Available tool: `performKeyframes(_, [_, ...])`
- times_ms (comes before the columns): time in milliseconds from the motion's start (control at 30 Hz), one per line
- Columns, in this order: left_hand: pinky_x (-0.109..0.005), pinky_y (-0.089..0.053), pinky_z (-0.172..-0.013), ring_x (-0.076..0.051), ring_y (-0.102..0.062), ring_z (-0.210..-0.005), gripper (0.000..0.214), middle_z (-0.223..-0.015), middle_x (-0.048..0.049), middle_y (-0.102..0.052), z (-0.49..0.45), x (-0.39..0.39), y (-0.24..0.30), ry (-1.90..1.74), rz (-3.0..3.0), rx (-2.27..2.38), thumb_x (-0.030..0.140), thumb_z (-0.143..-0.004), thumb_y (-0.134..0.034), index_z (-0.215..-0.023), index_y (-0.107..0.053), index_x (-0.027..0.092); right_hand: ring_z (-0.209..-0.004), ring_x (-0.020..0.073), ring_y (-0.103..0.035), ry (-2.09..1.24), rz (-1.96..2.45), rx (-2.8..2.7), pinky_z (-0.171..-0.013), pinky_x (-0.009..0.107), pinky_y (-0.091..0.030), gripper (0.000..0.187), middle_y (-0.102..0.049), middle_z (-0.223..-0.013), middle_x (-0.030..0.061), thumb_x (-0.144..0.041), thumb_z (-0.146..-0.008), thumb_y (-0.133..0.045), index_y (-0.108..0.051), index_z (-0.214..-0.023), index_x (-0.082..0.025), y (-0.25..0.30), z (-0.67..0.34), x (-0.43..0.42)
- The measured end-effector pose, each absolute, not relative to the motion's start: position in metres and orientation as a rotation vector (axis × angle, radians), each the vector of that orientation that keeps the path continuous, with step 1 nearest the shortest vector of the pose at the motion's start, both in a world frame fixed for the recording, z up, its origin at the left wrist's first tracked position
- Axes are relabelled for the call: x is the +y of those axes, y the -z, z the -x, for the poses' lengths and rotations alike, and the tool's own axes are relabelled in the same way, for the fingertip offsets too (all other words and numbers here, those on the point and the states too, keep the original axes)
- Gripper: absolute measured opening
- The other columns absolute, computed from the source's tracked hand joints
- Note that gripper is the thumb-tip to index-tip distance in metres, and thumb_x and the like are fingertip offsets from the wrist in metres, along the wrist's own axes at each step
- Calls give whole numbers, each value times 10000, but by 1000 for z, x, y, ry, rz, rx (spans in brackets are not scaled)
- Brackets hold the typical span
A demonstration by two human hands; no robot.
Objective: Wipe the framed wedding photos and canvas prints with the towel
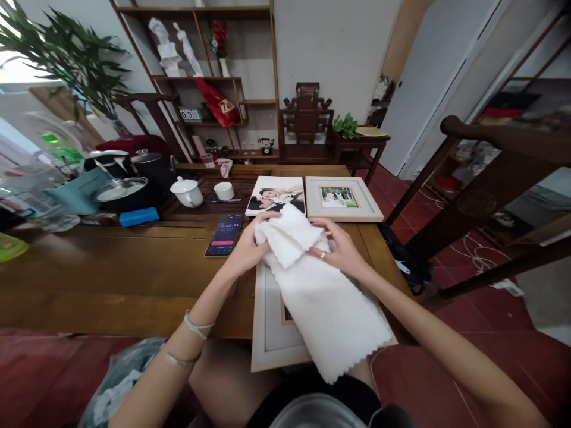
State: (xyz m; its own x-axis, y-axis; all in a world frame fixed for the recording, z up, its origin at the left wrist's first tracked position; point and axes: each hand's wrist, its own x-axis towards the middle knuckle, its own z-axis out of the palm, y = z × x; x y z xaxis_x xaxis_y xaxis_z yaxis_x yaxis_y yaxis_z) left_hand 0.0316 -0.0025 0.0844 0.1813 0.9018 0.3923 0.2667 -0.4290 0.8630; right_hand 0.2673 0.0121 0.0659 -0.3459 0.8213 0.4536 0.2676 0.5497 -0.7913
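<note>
A white cloth [328, 309] with zigzag-cut edges is bunched at its far end between my two hands, and its long end hangs toward me. My left hand [252, 246] grips the bunched part from the left, fingers partly under the folds. From the right, my right hand [341, 246], with a ring on one finger, pinches the same part. Under the cloth lies a light wooden picture frame [272, 333], jutting over the table's near edge; the cloth covers most of its middle.
Beyond my hands lie a wedding photo panel [276, 195] and a framed photo [343, 199]. Left of them are a phone [224, 236], a white lidded cup [186, 192], a small white cup [223, 190] and a blue block [138, 217]. A dark chair [473, 202] stands at right.
</note>
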Motion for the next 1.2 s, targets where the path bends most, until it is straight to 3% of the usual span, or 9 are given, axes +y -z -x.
performKeyframes(100, [-333,-449,-901,-246,-584,-1061,370,-1196,-92,-613,-28,0,-86,-1201,-1810,1080,284,-744,-656,-1090,-605,166,-1061,256,-537,-533,673,-2024,-931,410,-405,283,-629,-1080,72,-200,-762,-655,-656,-1042,-240,-70,-264,17])
performKeyframes(200, [-331,-450,-889,-265,-592,-1070,491,-1221,-89,-626,-20,3,-91,-1041,-1697,966,299,-698,-730,-1160,-613,183,-884,222,-574,-713,631,-2008,-812,357,-438,141,-647,-904,46,-206,-823,-576,-666,-930,-218,-79,-257,20])
performKeyframes(267, [-346,-457,-878,-294,-602,-1078,549,-1222,-98,-646,-13,5,-97,-913,-1529,836,407,-701,-731,-1192,-627,185,-783,191,-580,-832,653,-1966,-716,313,-449,146,-634,-843,29,-256,-881,-518,-649,-922,-205,-84,-252,21])
performKeyframes(367, [-372,-470,-849,-321,-626,-1043,583,-1124,-131,-698,-8,13,-104,-936,-1309,790,618,-789,-558,-1095,-699,143,-757,177,-585,-1049,720,-1932,-651,278,-454,223,-629,-819,14,-379,-911,-498,-632,-938,-203,-89,-243,26])
performKeyframes(567, [-327,-482,-821,-241,-650,-929,370,-985,-76,-730,-21,24,-108,-1027,-1473,972,424,-727,-721,-998,-726,173,-955,207,-533,-1061,953,-1713,-774,286,-430,329,-602,-952,48,-499,-793,-625,-591,-663,-199,-87,-232,39])
performKeyframes(767, [-337,-460,-920,-244,-623,-1003,206,-1038,-78,-700,-17,20,-121,-971,-1832,966,352,-725,-712,-833,-728,177,-610,148,-491,-1178,978,-1597,-529,243,-370,387,-558,-659,-10,-565,-781,-588,-599,-684,-191,-87,-236,41])
performKeyframes(933, [-285,-518,-662,-203,-634,-708,239,-769,-14,-712,1,17,-132,-799,-1957,1157,416,-686,-743,-758,-719,190,-634,150,-492,-1130,950,-1461,-551,246,-378,366,-566,-685,-11,-561,-759,-612,-585,-704,-200,-93,-241,46])
performKeyframes(1067, [-278,-513,-647,-184,-632,-698,248,-741,-24,-696,5,14,-146,-1012,-1732,1121,386,-641,-791,-722,-701,169,-598,132,-464,-1067,898,-1487,-524,245,-357,338,-533,-660,-16,-513,-792,-626,-586,-669,-200,-115,-244,38])
performKeyframes(1200, [-292,-507,-646,-158,-606,-700,296,-737,-15,-663,-5,-4,-179,-1333,-1575,953,366,-631,-814,-806,-697,159,-669,133,-512,-753,752,-1594,-566,246,-416,258,-536,-717,-6,-426,-859,-605,-631,-720,-211,-158,-251,13])
